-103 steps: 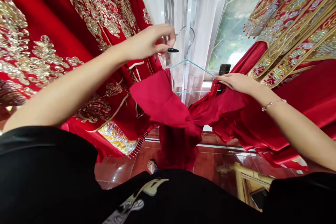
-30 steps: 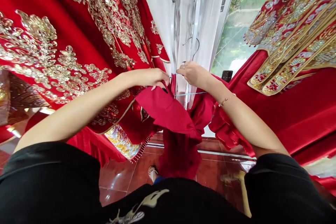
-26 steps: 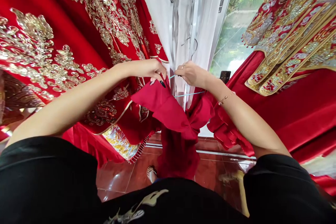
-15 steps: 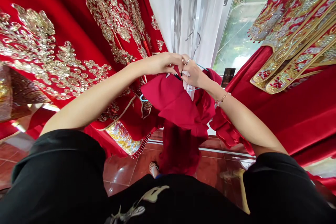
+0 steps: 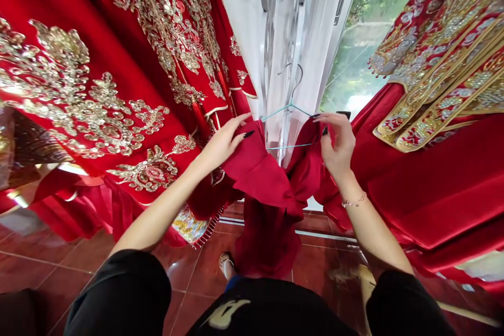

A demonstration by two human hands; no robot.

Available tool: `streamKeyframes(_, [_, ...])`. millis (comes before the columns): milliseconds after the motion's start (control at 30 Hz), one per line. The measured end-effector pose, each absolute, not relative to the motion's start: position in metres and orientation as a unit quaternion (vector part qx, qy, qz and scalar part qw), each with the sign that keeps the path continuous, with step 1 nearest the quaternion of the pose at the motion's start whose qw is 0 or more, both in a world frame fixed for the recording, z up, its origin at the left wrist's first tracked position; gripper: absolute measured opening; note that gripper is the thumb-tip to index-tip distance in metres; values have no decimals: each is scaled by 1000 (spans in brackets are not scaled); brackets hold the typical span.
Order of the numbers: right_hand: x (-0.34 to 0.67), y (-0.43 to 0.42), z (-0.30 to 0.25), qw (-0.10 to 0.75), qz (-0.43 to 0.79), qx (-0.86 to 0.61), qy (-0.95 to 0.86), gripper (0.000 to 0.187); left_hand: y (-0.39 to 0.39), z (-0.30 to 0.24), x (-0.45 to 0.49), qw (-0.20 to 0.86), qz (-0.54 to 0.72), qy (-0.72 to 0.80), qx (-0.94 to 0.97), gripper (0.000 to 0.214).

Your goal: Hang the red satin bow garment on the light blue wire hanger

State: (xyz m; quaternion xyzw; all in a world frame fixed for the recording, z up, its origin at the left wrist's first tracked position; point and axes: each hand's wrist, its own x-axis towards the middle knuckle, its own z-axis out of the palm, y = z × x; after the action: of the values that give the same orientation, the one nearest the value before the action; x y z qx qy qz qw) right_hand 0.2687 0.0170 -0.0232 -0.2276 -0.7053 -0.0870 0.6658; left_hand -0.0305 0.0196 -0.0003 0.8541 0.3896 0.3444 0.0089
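Note:
A dark red dress (image 5: pixel 263 178) with folded ruffles at its top hangs on a thin pale blue hanger (image 5: pixel 289 106), whose metal hook shows above. My left hand (image 5: pixel 224 142) is at the dress's left shoulder, fingers stretched out and thumb apart. On the other side my right hand (image 5: pixel 339 144) touches the right shoulder near the hanger's end, its fingers extended and the thumb held away from them. Between the two hands the hanger's bar is bare. The lower part of the dress falls towards the floor.
Red gowns with gold sequin embroidery (image 5: pixel 114 110) hang close on the left. More beaded red garments (image 5: pixel 437 84) hang at the right. Behind are white curtains (image 5: pixel 244 26), metal rack parts and a window (image 5: pixel 366 26). Red tiles (image 5: pixel 177 268) cover the floor.
My hands were together at the dress's top, fingers pinched near each other. They have parted to the two shoulders, and the hanger between them is now uncovered.

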Motion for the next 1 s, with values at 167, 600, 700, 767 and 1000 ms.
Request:
streamKeyframes(167, [242,26,-11,478,91,-332,-808,33,47,38,-40,69,232,277,930,23])
streamKeyframes(600, [144,60,-25,269,115,-258,-920,29,49,92,-47,109,133,254,952,28])
streamKeyframes(700, [145,59,-11,156,31,-248,-955,30,48,102,-43,97,123,240,958,32])
streamKeyframes(767, [147,59,-7,132,-16,-223,-966,28,49,107,-37,96,113,237,960,34])
streamKeyframes(1000, [147,73,-32,194,163,-176,-951,20,61,105,-5,103,105,218,965,21])
